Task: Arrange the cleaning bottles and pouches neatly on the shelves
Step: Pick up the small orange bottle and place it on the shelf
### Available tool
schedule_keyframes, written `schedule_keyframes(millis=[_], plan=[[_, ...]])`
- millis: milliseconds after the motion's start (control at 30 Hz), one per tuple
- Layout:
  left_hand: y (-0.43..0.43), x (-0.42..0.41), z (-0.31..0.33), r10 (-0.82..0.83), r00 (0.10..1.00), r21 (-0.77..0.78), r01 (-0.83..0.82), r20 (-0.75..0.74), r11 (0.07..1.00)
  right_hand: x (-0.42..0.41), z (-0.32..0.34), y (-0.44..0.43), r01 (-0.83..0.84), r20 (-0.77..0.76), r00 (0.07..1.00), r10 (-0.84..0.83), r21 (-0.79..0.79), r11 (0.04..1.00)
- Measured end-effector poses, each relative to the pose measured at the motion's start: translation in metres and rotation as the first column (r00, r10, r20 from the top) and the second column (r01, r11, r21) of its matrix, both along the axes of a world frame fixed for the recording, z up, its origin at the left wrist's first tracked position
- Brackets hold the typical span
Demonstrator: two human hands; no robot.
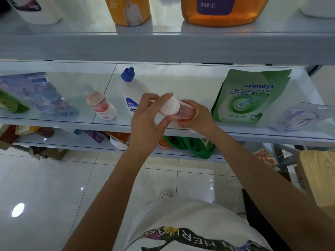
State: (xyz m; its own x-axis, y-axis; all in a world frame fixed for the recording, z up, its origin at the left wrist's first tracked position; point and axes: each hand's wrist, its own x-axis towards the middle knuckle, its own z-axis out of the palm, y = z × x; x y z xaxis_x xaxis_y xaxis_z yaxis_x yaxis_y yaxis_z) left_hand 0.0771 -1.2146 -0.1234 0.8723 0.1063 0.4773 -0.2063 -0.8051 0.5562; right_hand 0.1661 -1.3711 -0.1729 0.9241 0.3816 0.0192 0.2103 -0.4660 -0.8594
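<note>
Pink-filled bottle [183, 113] sits tilted above the front edge of the middle shelf [235, 134]; your right hand [199, 116] has its grip curled round the body; your left hand [146, 122] pinches the white cap [169, 105]; a loosened cap could spill, or a slip could knock the blue-capped bottle [132, 91] beside it.

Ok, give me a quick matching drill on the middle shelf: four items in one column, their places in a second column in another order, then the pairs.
Items
1. green pouch
2. blue-capped bottle
3. red bottle
4. lilac pouch

Places
A. far right end of the shelf
B. gripped by the left hand at its white cap and the right hand round its body
C. standing just right of both hands
D. behind the left hand, partly hidden by it

Pairs: 1-C, 2-D, 3-B, 4-A
</note>
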Motion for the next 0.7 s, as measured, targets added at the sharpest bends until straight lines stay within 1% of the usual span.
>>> schedule_keyframes(millis=[100,133,200,233,300,367,433,467,533,633,700], plan=[[0.003,0.006,0.003,-0.082,0.997,0.073,0.081,0.009,0.994,0.003,0.002,-0.001,0.010,-0.025,1.000,-0.010,-0.001,1.000],[0.004,0.008,0.005,-0.120,0.993,0.073,0.120,-0.001,0.990,0.004,0.002,0.000,0.007,-0.027,1.000,-0.007,-0.006,1.000],[0.003,0.011,0.007,-0.185,0.980,0.048,0.189,-0.073,0.981,0.004,0.003,0.001,0.006,-0.028,1.000,-0.006,-0.013,1.000],[0.001,0.012,0.007,-0.189,0.976,0.036,0.194,-0.111,0.980,0.004,0.003,0.002,0.007,-0.028,1.000,-0.007,-0.016,1.000],[-0.003,0.015,0.005,-0.114,0.986,-0.006,0.114,-0.125,0.993,0.002,0.003,0.002,0.009,-0.026,1.000,-0.010,-0.021,1.000],[-0.007,0.017,0.003,0.021,0.996,-0.100,-0.030,-0.087,0.995,0.002,0.002,0.002,0.012,-0.028,1.000,-0.012,-0.013,1.000],[-0.010,0.019,0.002,0.077,0.996,-0.194,-0.084,-0.045,0.977,0.002,0.002,0.002,0.023,-0.027,0.999,-0.024,-0.011,1.000],[-0.010,0.019,0.001,0.068,0.997,-0.201,-0.072,-0.027,0.977,0.003,0.002,0.002,0.031,-0.026,0.999,-0.032,-0.012,0.999],[-0.010,0.019,0.002,0.011,1.000,-0.167,-0.013,-0.009,0.986,0.005,0.003,0.000,0.038,-0.030,0.999,-0.038,-0.010,0.999],[-0.008,0.021,0.007,-0.121,0.993,-0.121,0.118,-0.016,0.986,0.006,0.005,-0.001,0.041,-0.039,0.998,-0.042,-0.012,0.999],[-0.006,0.024,0.010,-0.196,0.980,-0.126,0.192,-0.028,0.973,0.007,0.006,-0.001,0.044,-0.048,0.998,-0.045,-0.017,0.999]])
